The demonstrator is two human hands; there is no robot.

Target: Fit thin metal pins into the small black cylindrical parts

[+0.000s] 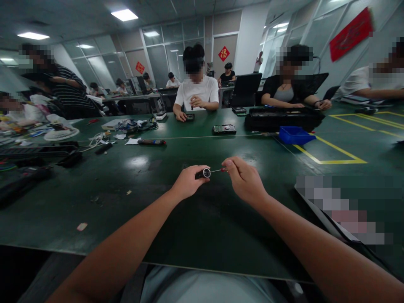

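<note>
My left hand (187,182) is closed around a short black screwdriver handle (203,173) with a silver ring at its end, held just above the green table (189,227). My right hand (243,180) pinches a thin metal bit (217,170) with a small red end. The bit's tip points into the handle's silver end. Both hands hover close together near the table's middle, forearms stretched out from the near edge.
A blue bin (294,135) and a long black device (280,118) lie at the far right. A small black device (224,129), another screwdriver (151,142) and cables (129,125) sit farther back. Other people sit across the table. A laptop edge (328,219) lies at my right.
</note>
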